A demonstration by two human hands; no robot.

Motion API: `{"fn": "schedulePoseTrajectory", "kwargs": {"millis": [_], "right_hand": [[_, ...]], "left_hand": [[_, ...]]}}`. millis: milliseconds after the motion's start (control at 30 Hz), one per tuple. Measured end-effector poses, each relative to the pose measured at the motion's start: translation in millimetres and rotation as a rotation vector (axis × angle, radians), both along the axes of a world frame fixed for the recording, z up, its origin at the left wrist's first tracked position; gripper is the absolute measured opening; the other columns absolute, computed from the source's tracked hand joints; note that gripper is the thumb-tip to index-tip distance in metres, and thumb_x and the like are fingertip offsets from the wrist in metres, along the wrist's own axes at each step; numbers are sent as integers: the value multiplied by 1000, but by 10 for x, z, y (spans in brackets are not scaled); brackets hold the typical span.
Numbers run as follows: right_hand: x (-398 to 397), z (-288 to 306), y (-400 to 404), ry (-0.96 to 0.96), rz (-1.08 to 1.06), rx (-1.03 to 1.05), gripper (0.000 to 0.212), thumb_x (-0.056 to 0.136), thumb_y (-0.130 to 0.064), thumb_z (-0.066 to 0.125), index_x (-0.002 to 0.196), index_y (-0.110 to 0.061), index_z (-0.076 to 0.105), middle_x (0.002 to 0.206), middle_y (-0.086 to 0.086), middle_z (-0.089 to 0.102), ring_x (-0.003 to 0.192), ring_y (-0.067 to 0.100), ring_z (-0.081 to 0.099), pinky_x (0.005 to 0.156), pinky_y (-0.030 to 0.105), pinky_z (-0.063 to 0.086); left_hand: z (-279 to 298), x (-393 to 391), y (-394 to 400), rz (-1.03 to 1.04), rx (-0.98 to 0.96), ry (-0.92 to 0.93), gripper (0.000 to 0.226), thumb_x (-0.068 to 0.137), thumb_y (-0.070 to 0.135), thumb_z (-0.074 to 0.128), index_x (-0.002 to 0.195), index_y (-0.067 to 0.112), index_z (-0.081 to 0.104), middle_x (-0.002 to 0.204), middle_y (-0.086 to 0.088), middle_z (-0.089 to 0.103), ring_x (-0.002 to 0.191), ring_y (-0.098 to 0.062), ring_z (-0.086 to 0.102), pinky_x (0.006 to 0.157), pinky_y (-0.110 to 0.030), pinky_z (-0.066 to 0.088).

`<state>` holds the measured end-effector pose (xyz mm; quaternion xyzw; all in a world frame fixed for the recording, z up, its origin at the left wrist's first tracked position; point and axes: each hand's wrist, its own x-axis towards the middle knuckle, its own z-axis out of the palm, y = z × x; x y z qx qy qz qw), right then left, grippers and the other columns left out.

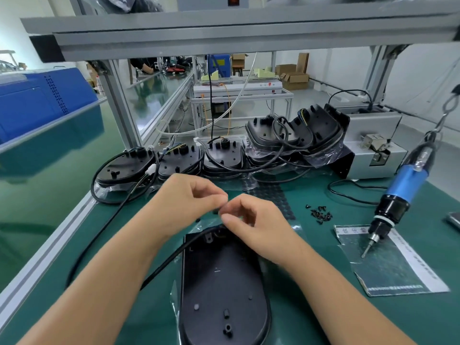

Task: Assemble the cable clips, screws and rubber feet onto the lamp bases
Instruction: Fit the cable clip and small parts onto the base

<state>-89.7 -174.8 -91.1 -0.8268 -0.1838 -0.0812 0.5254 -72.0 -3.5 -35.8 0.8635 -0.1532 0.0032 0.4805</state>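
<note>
Head view: one black oval plastic lamp base (pixel 224 282) lies inverted on the green bench mat, its bosses apparently unfitted. The left hand (pixel 189 197) and right hand (pixel 251 220) meet fingertip to fingertip above it, curled; what they pinch cannot be told. Loose black screws (pixel 321 214) and stacked black lamp bases (pixel 219 158) wait behind. Judged early.

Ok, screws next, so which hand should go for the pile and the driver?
Probably the right hand. The loose screws and the hanging screwdriver both lie on its side of the lamp base. The left hand would have to cross over the base.
</note>
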Motion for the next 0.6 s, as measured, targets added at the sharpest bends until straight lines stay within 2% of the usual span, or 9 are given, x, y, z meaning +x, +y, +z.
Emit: {"fn": "schedulePoseTrajectory", "kwargs": {"millis": [33, 100, 167, 267, 367, 433, 533, 600], "right_hand": [[21, 8, -29, -21, -73, 30, 3, 88, -18, 66, 86, -19, 68, 78, -7, 68, 70, 5, 59, 66, 22, 45], [70, 26, -131, -86, -304, 91, 10, 90, -17, 63, 80, -19, 65, 70, -7, 63, 64, 4, 53, 63, 20, 42], [110, 80, -303, -109, -542, 249, 11, 90, -19, 60, 80, -22, 62, 73, -8, 65, 68, 4, 56, 65, 19, 43], [175, 168, -590, -75, -761, 480, 9, 89, -19, 56, 82, -20, 62, 80, -1, 68, 70, 12, 56, 70, 33, 48], [231, 181, -762, -12, -859, 537, 9, 87, -16, 54, 82, -18, 61, 81, 2, 69, 73, 16, 59, 78, 42, 52], [244, 171, -821, 9, -886, 568, 11, 87, -14, 54, 80, -19, 61, 80, 3, 68, 74, 18, 61, 80, 45, 54], [266, 169, -885, 22, -903, 592, 11, 85, -15, 53, 78, -19, 60, 80, 3, 68, 74, 20, 60, 80, 48, 55], [284, 174, -905, 34, -901, 602, 10, 85, -15, 53, 79, -19, 61, 83, 4, 69, 79, 24, 62, 81, 49, 54]], "left_hand": [[16, 33, -152, 14, 8, -42, 6, 80, 20, 75, 76, 25, 78, 73, 3, 74, 64, -6, 66, 58, -16, 50], [37, 123, -480, 49, 65, -139, 8, 82, 19, 72, 77, 23, 77, 70, 1, 73, 65, -12, 66, 62, -25, 53], [35, 244, -797, 69, 132, -201, 8, 85, 20, 70, 80, 21, 76, 65, 8, 68, 56, -2, 58, 56, -20, 47], [-46, 446, -1270, -83, 359, -188, 12, 88, 19, 66, 93, 18, 77, 76, 6, 67, 61, -1, 52, 65, -18, 41], [-195, 550, -1671, -227, 603, -164, 18, 87, 12, 62, 100, 11, 75, 94, -6, 70, 83, -20, 59, 71, -20, 35], [-295, 597, -1864, -255, 767, -186, 18, 87, 9, 57, 98, 4, 71, 82, -11, 63, 83, -30, 56, 69, -25, 36], [-380, 615, -2037, -247, 1007, -280, 11, 89, 6, 52, 88, 6, 63, 64, 0, 40, 76, -24, 47, 67, -30, 38], [-391, 608, -2088, -254, 1058, -349, 13, 88, 3, 51, 76, 7, 53, 63, 1, 38, 79, -25, 53, 66, -29, 40]]}}
